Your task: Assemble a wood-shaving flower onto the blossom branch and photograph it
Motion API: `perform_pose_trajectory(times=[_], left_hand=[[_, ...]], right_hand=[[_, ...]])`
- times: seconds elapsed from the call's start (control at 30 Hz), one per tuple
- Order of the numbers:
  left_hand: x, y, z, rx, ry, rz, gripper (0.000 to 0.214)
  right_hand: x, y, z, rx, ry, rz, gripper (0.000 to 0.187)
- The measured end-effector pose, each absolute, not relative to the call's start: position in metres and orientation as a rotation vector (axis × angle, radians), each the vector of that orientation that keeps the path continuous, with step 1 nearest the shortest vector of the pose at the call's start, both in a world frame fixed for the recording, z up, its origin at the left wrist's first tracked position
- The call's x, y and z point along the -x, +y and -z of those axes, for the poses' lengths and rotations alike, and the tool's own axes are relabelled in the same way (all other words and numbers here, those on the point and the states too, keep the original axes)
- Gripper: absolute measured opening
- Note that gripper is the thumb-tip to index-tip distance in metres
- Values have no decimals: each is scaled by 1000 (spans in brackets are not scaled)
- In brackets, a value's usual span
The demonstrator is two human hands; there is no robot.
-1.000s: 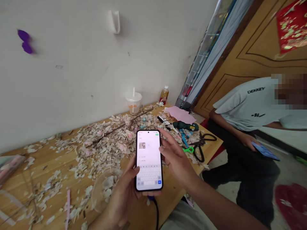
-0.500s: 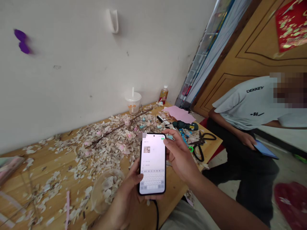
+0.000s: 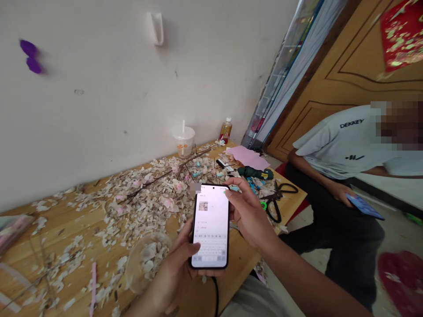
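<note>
A smartphone [image 3: 211,224] with a lit white screen, a small photo thumbnail and an on-screen keyboard is upright before me. My left hand [image 3: 180,264] wraps its lower left side, the thumb lying over the keyboard's left edge. Around the upper right edge, my right hand [image 3: 246,211] grips the phone; its thumb covers most of a small green button in the screen's top corner. A black cable [image 3: 216,293] hangs below the phone. Behind it, pale petal-like flakes [image 3: 145,215] cover much of the wooden table [image 3: 241,246].
A clear bowl [image 3: 132,264] of flakes stands left of my hands. Black-handled scissors [image 3: 276,198], a dark green rolled bundle [image 3: 256,172] and pink paper [image 3: 249,157] lie right. A lidded cup [image 3: 184,143] and bottle [image 3: 225,130] stand by the wall. A seated person [image 3: 343,141] holds a tablet [image 3: 365,206].
My left thumb has slid slightly right over the keyboard. My right thumb now hides more of the green button. The phone has shifted very slightly. The other person's tablet screen looks different.
</note>
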State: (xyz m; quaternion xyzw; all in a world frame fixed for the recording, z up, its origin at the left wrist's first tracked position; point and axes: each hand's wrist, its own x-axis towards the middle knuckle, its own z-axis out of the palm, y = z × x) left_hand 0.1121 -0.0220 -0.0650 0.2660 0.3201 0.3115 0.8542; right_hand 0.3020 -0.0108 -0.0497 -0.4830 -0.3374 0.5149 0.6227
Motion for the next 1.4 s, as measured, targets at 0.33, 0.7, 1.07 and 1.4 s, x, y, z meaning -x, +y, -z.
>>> perform_pose_trajectory(times=[0.33,0.7,1.07,1.4], left_hand=[[-112,-21,62,-562,657,-646,69],[-105,-15,65,-522,576,-624,84],[-112,-24,59,-417,609,-796,69],[-104,-10,55,-422,745,-898,82]], right_hand=[[-302,-11,52,1114,-784,-1177,26],[-285,-33,54,984,-855,-1250,58],[-288,-30,48,1083,-858,-1257,57],[-269,-44,63,898,-839,-1449,42]])
